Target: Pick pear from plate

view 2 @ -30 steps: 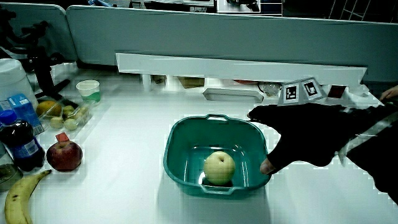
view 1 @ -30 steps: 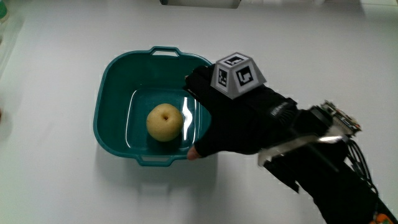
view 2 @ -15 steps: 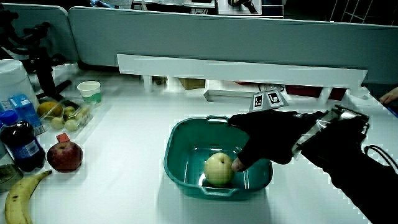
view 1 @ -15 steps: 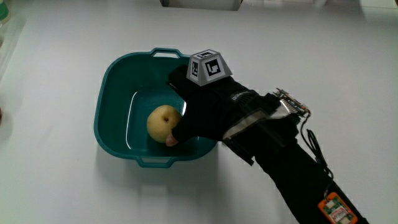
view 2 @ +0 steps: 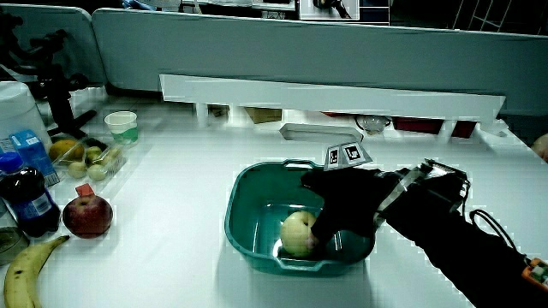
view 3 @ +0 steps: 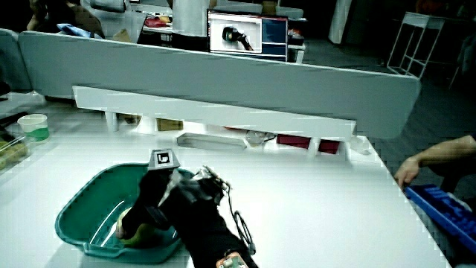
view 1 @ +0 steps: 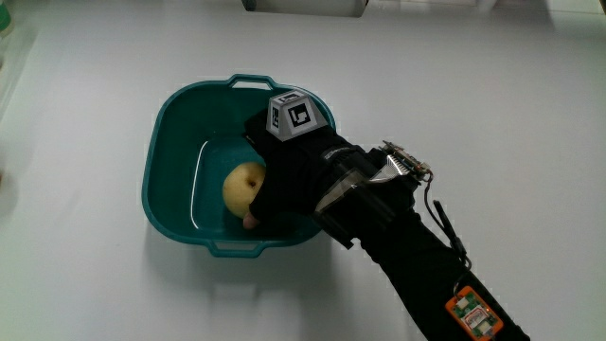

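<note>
the pear [view 1: 241,185] lies on the floor of the teal tub [view 1: 172,123], the two-handled basin that stands in for the plate, a little toward the person from the tub's middle. it is pale yellow and rests on the tub's floor, not lifted. the hand [view 1: 289,180] is down inside the tub at about 3 o'clock from the pear in the main view, its fingers curled around the fruit's near flank; a fingertip [view 1: 249,222] shows just below the pear, touching it, so the grip looks like a loose cupping. in a side view the pear [view 2: 297,233] shows at 9 o'clock of the hand [view 2: 342,210], half covered by the glove. the patterned cube [view 1: 290,115] sits on the back of the hand, over the tub's rim. the forearm [view 1: 417,260] runs from the tub toward the person at about 5 o'clock. well apart from the tub [view 2: 248,205], at 9 o'clock in that side view, lie a pomegranate [view 2: 87,216], a banana [view 2: 26,274] and a dark bottle [view 2: 24,198] near the table's edge.
</note>
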